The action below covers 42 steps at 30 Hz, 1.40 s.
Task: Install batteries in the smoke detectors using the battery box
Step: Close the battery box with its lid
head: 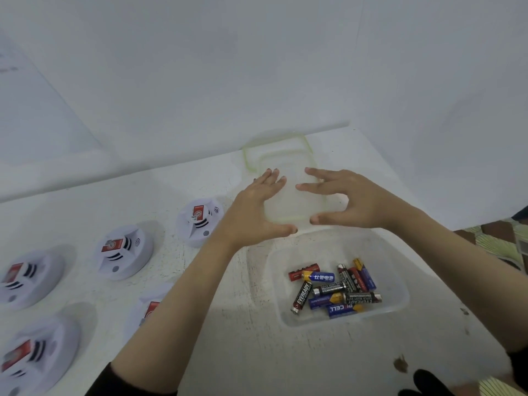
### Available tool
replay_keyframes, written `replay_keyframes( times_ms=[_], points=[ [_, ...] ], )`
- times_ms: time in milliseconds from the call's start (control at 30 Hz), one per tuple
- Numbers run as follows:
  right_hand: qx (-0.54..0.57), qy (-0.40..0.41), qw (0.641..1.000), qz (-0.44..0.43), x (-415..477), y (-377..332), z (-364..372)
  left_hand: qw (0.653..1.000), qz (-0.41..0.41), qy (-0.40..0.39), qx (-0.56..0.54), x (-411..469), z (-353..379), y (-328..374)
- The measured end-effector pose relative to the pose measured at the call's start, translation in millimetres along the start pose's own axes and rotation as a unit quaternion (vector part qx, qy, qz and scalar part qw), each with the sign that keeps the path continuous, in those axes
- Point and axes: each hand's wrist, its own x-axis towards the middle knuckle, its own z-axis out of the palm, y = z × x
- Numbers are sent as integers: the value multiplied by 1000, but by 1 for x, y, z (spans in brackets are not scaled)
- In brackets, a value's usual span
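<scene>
While L hand (257,204) and R hand (354,201) flank the lid (285,158), the job looks barely begun; lid is off the box (400,284) and lies under and just past the fingertips, toward the wall, w/ its near edge between the two thumbs. L fingers are straight and close together, laid along the lid's left edge; R fingers are spread and bent over its right side, thumb at the near rim; can't tell if R actually pinches the lid or only hovers at it. Box sits open just below the thumbs, on the body side; batteries (334,290) lie loose in a heap at its bottom, approx a dozen, mixed brands. No battery is in either hand; none lies on the table (257,352) outside the box. Detectors (200,221), five in view, sit left of the L fingers, apart from the box; closest one is beside the L wrist; one is partly hidden under the L forearm; each shows a red label, but too small to tell if any bay is open or filled. My read: opening is done; picking cells and fitting them into the detectors is all left to do.
</scene>
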Motion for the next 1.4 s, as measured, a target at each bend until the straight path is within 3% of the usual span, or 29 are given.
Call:
replay_keyframes(
  times_ms=[100,167,433,600,867,1067,1200,1267,1333,1400],
  points=[
    [-16,14,999,39,3,7,-6,995,-14,-94,15,4,-24,3],
    [-37,-3,997,64,4,10,-11,993,-16,-116,25,6,-34,1],
    [75,-2,995,73,-2,8,-11,998,-46,-49,14,-2,-22,7],
    [40,6,998,54,-3,7,-8,998,-63,-18,14,-10,-4,3],
    [13,59,997,38,-5,8,4,998,-14,50,27,-6,6,-11],
    [-16,41,999,22,-4,8,-8,1000,-23,-12,15,-3,-9,-4],
    [59,23,998,6,-7,8,-16,995,-44,-73,43,5,-29,2],
    [102,-15,994,20,-10,8,-15,996,-36,-32,73,6,-32,-1],
    [92,-36,995,21,-13,4,-12,994,-33,76,77,3,-25,-4],
    [56,-19,998,18,-15,0,-8,981,-76,175,10,-4,-13,-5]
  ],
)
